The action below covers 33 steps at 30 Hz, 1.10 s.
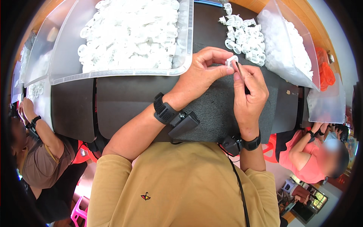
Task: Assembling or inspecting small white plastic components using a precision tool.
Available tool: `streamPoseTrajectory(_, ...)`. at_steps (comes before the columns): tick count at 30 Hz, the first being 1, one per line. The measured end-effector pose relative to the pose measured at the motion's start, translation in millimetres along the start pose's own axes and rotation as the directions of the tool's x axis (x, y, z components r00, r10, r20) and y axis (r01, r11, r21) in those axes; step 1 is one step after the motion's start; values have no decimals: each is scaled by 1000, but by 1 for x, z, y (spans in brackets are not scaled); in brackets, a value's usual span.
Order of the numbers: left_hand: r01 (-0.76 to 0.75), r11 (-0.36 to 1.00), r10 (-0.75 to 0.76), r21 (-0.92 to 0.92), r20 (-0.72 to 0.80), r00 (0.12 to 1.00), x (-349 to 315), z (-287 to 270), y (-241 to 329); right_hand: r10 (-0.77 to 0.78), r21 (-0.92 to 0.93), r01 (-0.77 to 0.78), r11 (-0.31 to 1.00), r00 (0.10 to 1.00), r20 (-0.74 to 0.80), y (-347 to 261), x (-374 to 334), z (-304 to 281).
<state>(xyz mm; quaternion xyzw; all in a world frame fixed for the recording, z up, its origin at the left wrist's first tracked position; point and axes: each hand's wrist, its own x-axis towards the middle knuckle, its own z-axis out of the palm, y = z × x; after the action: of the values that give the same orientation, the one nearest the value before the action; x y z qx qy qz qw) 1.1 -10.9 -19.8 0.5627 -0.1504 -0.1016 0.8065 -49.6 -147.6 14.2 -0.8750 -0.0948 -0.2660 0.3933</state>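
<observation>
Between the thumb and fingers of my left hand [206,70] is a small white plastic part [231,60], held up over the dark mat. My right hand [250,90] grips a thin dark blade-like tool [239,69], its tip right at the white part. Whether the tip touches the part is hard to make out. Just beyond both hands lies a loose pile of similar white plastic parts [245,39]. To the left of my left hand stands a large clear bin [124,75] heaped with white parts [128,34].
A second clear bin [289,72] of white parts stands at the right. Under my hands lies a dark grey mat [223,109] on the dark table [121,108]. A blue object [208,3] rests at the far edge. Other people [41,159] sit on both sides.
</observation>
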Motion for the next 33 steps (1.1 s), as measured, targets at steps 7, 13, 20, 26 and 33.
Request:
streamPoseTrajectory(7, 66, 997, -66, -43, 11, 998, -1, 0, -3, -121, -74, 127, 989, 989, 87, 11, 9, -7)
streamPoseTrajectory(13, 111, 991, -110, -73, 14, 994, -2, 0, 2, -117, -22, 119, 993, 989, 94, 17, 10, -2)
streamPoseTrajectory(20, 141, 983, -133, -120, 74, 988, 3, -6, -11, -83, 10, 82, 997, 990, 116, 21, 11, -6)
streamPoseTrajectory(26, 228, 912, -203, -342, 106, 973, 6, -10, -4, -24, 61, 21, 998, 999, 48, 25, 15, -13)
streamPoseTrajectory(33, 216, 916, -190, -340, 106, 976, 6, -11, -6, -64, 5, 64, 998, 998, 28, 25, 9, -6)
